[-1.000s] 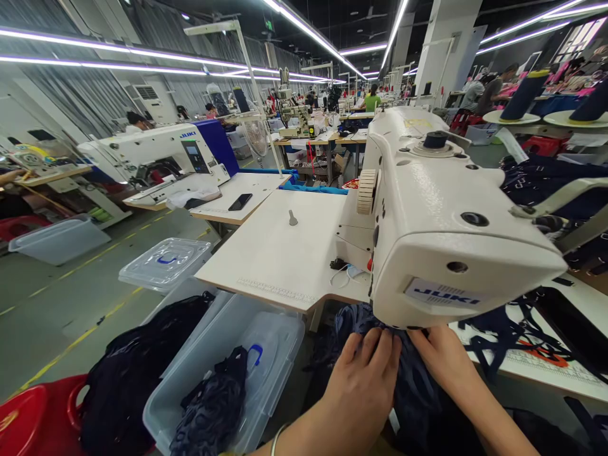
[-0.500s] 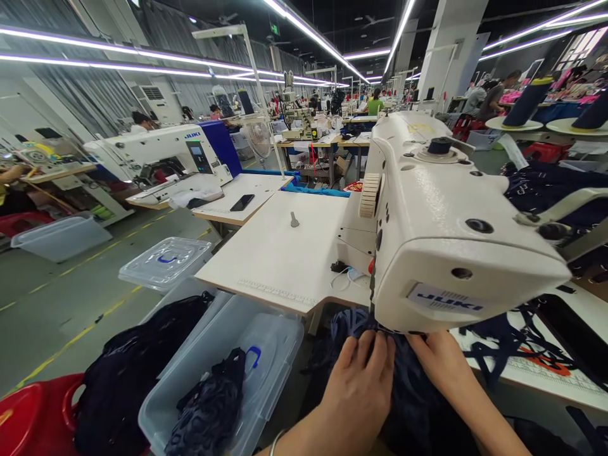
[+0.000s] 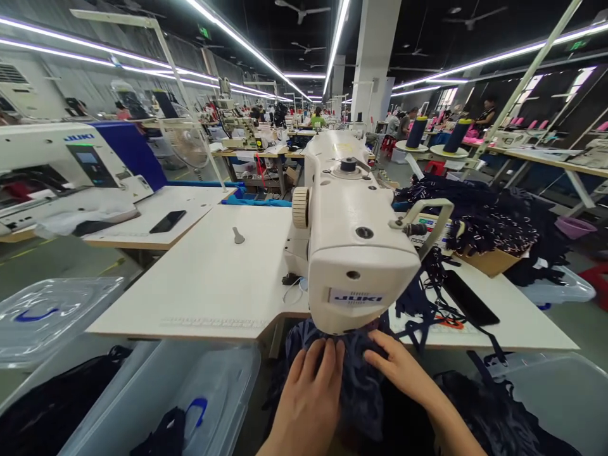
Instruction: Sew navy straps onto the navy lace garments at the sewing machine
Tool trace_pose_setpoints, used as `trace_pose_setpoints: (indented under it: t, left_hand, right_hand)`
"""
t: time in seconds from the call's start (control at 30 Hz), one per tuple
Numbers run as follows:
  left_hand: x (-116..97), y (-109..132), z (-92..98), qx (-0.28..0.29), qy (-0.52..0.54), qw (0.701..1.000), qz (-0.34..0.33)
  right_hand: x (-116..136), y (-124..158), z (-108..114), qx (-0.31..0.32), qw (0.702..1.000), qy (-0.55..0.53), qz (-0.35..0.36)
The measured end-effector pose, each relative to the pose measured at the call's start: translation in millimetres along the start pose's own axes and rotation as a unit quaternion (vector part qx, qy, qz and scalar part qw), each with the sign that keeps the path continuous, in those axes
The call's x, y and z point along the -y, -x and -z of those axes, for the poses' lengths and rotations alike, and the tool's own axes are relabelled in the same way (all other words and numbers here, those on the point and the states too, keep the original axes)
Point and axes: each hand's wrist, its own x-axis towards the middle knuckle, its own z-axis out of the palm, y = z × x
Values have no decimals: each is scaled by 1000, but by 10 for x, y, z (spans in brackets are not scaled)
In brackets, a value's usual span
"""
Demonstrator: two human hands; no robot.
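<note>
A navy patterned fabric piece [image 3: 358,380] hangs in folds over the front of the white JUKI sewing machine [image 3: 363,266], its upper part beneath the machine head. My left hand [image 3: 311,386] is on top of the cloth with bent fingers close together, gripping it just below the head. On the right side, my right hand [image 3: 399,367] holds the same fabric between thumb and fingers, with the thumb a little apart. The machine head hides the needle area and some fingertips.
A grey metal piece [image 3: 238,236] lies on the white tabletop [image 3: 199,278]. To the right are navy straps [image 3: 418,310], a black phone-like slab [image 3: 470,297] and a strap pile [image 3: 494,221]. Clear plastic bins [image 3: 237,386] stand below. A second machine [image 3: 47,152] is at left.
My view has swung right, so the machine sits nearer the middle and more of the right side shows. My right hand's thumb and forefinger now show beside the head; both hands stay at the fabric.
</note>
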Motion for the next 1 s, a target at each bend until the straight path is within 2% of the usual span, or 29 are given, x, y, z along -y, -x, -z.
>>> trace_pose_setpoints:
  t: [0.17, 0.27, 0.33, 0.4, 0.43, 0.5, 0.57, 0.6, 0.63, 0.67, 0.7, 0.73, 0.83, 0.9, 1.0]
  left_hand:
    - [59, -21, 120, 57, 39, 997, -22]
    - [64, -42, 195, 60, 78, 995, -18]
    - [19, -69, 224, 36, 104, 994, -19]
    - [-66, -101, 234, 0, 151, 987, -52]
    - [-113, -116, 234, -1, 189, 979, -75]
    - [-183, -132, 237, 45, 291, 950, -102]
    - [-184, -132, 260, 117, 384, 914, -65]
    - [-155, -129, 284, 142, 416, 898, -26]
    - [-108, -126, 316, 162, 437, 885, 24]
    - [-49, -125, 354, 178, 451, 871, 80]
    - [16, -125, 396, 192, 464, 854, 135]
    - [81, -127, 438, 203, 478, 834, 186]
    - [237, -133, 518, 199, 510, 784, 293]
    - [287, -137, 515, 183, 503, 780, 324]
    - [292, -156, 438, 164, 469, 809, 314]
  right_hand:
    - [-225, 259, 204, 41, 995, -79, -35]
    - [-237, 383, 324, 38, 993, -102, -50]
    - [-118, 466, 354, 45, 995, -80, -24]
    - [110, 553, 336, 63, 997, -38, 28]
    - [249, 594, 318, 80, 995, -14, 56]
    - [519, 640, 298, 128, 986, 24, 104]
    - [689, 597, 342, 184, 973, 39, 131]
    - [713, 529, 396, 186, 975, 46, 117]
    - [690, 428, 469, 167, 981, 54, 86]
    - [623, 297, 555, 118, 990, 66, 29]
    - [520, 145, 646, 32, 992, 107, -54]
    - [390, -21, 733, -38, 985, 139, -95]
    - [-45, -490, 904, -140, 951, 204, -185]
    - [-279, -703, 933, -164, 935, 225, -221]
    - [-478, -829, 952, -173, 935, 216, -223]
